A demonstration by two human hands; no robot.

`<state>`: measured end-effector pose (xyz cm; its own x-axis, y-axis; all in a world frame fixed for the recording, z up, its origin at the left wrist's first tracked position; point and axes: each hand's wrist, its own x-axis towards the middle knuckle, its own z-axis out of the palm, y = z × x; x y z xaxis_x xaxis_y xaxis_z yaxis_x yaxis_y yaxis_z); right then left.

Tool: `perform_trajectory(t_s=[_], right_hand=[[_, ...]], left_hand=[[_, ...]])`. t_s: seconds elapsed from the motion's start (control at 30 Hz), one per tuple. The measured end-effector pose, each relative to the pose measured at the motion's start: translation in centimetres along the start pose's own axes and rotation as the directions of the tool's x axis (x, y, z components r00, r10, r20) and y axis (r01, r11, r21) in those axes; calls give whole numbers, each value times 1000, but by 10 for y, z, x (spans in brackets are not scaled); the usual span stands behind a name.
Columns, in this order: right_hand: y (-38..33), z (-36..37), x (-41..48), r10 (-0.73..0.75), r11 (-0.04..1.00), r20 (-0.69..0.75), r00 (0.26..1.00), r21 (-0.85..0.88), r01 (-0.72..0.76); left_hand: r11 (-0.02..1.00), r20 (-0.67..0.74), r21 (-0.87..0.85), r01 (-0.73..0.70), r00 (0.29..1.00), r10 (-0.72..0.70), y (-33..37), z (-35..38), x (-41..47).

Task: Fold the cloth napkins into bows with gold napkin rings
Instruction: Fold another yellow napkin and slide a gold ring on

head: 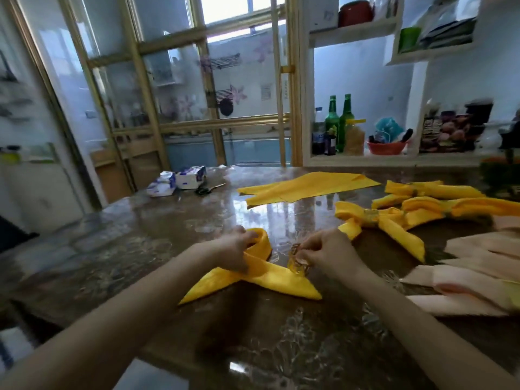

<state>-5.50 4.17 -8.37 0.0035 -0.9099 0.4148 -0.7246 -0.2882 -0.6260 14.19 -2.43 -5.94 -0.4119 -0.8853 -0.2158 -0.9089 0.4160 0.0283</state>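
Fingers (311,247) of the right hand (329,250) are pinching a gold napkin ring (298,266) beside the crossed yellow napkin (270,274) on the table (168,249); the left hand (235,247) is gripping its loop. Ring-fitting is seemingly starting: next, the gathered loop needs threading through

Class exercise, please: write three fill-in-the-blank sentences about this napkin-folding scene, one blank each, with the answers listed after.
The left hand holds a napkin coloured ____.
The right hand pinches a napkin ring coloured ____.
The two bottles on the shelf are ____.
Missing words: yellow; gold; green.
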Motion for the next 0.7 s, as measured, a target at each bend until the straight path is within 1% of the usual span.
perform_trajectory(t_s=[0.07, 0.13, 0.2, 0.27, 0.3, 0.33, 0.37, 0.4, 0.43, 0.47, 0.5, 0.53, 0.57, 0.63, 0.7], right_hand=[[3, 5, -4, -7, 999, 63, 998, -52, 10], [4, 5, -8, -8, 997, 97, 995, -74, 15], [4, 2, -12, 9, 991, 102, 995, -137, 5], [1, -2, -18, 35, 970, 102, 994, -241, -10], [0, -4, -21, 52, 943, 98, 994, -331, -17], [-2, -6, -24, 77, 894, 101, 992, -448, -24], [-3, -9, -27, 105, 828, 107, 989, -560, -28], [-4, -11, -28, 133, 770, 112, 985, -637, -32], [-5, -12, -29, 156, 738, 116, 981, -673, -37], [-5, -12, -28, 168, 732, 122, 978, -680, -41], [-4, -12, -27, 176, 745, 134, 975, -666, -43], [-4, -12, -26, 179, 785, 145, 973, -617, -52], [-4, -13, -25, 185, 846, 160, 970, -528, -75], [-4, -11, -24, 186, 958, 233, 955, -261, -123], [-9, -7, -25, 161, 987, 336, 928, -47, -154]], left_hand=[[989, -77, 90, -116, 989, 123, 6, 11, -15], [969, -94, 99, -226, 967, 235, 15, 29, -26], [960, -79, 97, -262, 960, 270, 22, 43, -31], [953, -84, 107, -282, 953, 292, 24, 49, -31], [950, -88, 108, -293, 949, 303, 25, 49, -32], [948, -89, 99, -303, 946, 312, 27, 51, -33], [947, -93, 90, -310, 944, 318, 28, 51, -35], [946, -107, 78, -313, 941, 320, 30, 52, -36], [949, -133, 63, -310, 939, 316, 30, 53, -37], [951, -165, 46, -305, 937, 308, 30, 54, -37], [953, -197, 29, -300, 933, 300, 31, 54, -37], [954, -231, 14, -299, 927, 294, 31, 53, -36], [952, -270, 9, -306, 916, 296, 33, 52, -34], [945, -351, -12, -327, 886, 302, 34, 53, -32], [935, -419, -45, -352, 856, 302, 34, 57, -31]])
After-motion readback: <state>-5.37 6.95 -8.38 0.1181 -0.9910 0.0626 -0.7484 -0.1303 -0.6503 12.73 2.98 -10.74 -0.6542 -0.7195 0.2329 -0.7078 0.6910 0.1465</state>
